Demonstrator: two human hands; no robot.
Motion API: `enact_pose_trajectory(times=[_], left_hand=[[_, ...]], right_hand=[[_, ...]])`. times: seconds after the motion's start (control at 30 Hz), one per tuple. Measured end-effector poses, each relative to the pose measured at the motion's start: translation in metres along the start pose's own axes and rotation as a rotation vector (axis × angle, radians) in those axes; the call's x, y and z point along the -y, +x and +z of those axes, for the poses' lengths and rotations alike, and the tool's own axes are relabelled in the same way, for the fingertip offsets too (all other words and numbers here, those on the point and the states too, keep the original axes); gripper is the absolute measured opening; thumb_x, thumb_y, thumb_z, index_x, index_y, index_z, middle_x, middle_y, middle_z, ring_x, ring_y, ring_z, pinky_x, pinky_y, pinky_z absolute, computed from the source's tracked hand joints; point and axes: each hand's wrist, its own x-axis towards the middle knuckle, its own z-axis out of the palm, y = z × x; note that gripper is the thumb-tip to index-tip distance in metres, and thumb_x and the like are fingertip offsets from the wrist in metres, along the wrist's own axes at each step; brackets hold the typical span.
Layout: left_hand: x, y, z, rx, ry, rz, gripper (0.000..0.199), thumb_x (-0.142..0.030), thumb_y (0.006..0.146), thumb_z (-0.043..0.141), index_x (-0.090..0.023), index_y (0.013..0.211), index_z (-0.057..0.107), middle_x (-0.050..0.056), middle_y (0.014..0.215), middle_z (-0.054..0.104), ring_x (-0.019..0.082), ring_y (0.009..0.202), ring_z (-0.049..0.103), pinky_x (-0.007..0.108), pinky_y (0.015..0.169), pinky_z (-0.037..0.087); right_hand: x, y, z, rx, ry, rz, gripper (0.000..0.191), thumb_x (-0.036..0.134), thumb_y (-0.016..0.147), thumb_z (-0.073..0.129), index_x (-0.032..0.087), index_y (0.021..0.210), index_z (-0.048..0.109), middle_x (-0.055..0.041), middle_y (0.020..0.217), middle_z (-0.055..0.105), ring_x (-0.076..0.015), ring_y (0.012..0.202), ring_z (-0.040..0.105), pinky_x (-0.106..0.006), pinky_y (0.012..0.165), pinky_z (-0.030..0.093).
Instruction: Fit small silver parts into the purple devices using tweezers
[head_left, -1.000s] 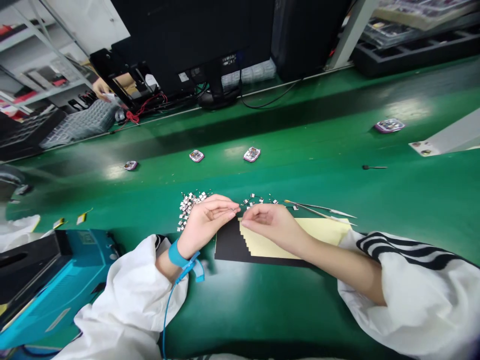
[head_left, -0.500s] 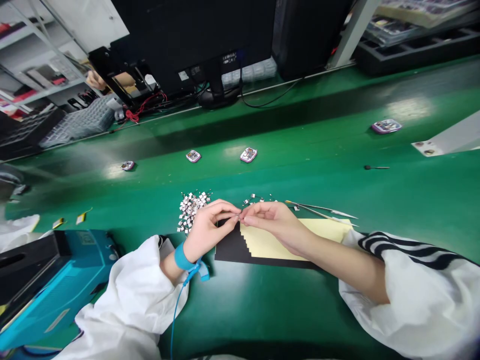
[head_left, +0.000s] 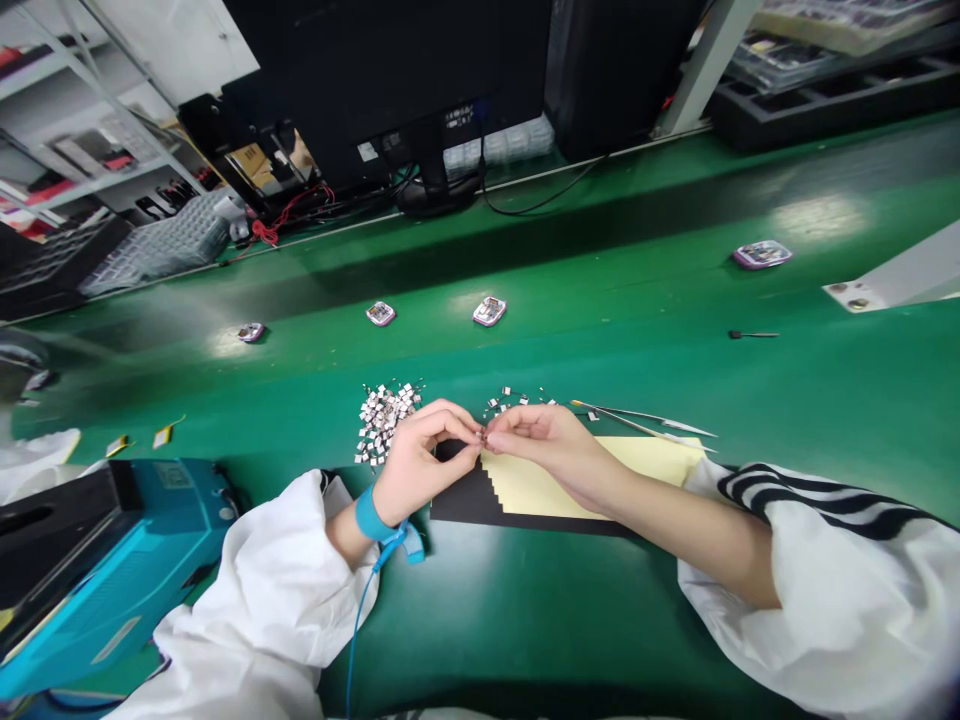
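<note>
A flat black rectangular sheet [head_left: 461, 492] lies near on the green tabletop [head_left: 525, 610], under a stepped stack of pale yellow paper sheets [head_left: 551, 490]. Over it the left hand [head_left: 415, 452], wearing a blue wrist strap [head_left: 370, 515], and the right hand [head_left: 551, 442] come together, fingers pinched narrowly on a tiny silvery part [head_left: 482, 436], mostly hidden. Just beyond, a heap of small white square pieces [head_left: 382, 415] lies left, slim metal tweezers [head_left: 637, 412] right. Farther off sit four purple-rimmed rounded devices [head_left: 489, 311], then a black monitor [head_left: 397, 80].
</note>
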Motion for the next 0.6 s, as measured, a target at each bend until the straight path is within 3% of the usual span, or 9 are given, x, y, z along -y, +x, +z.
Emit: enact_pose_trajectory(times=[0.2, 0.6], left_hand=[[0.003, -0.001, 0.0033, -0.06, 0.005, 0.066, 0.012, -0.007, 0.066, 0.062, -0.016, 0.074, 0.06, 0.004, 0.075, 0.057, 0.014, 0.077, 0.056, 0.029, 0.072, 0.047], [0.004, -0.0039, 0.0067, -0.123, -0.12, 0.038, 0.017, -0.004, 0.064, 0.065, -0.017, 0.074, 0.062, 0.002, 0.074, 0.062, 0.014, 0.076, 0.06, 0.027, 0.073, 0.048]], right_hand=[[0.0045, -0.0019, 0.0028, 0.011, 0.046, 0.005, 0.016, 0.026, 0.063, 0.069, 0.014, 0.064, 0.059, -0.0001, 0.072, 0.06, -0.0098, 0.072, 0.053, -0.025, 0.075, 0.039], [0.0017, -0.0025, 0.0037, 0.045, 0.042, -0.077, 0.009, 0.021, 0.063, 0.069, 0.015, 0.065, 0.062, 0.0001, 0.077, 0.058, -0.0109, 0.077, 0.054, -0.027, 0.078, 0.042]])
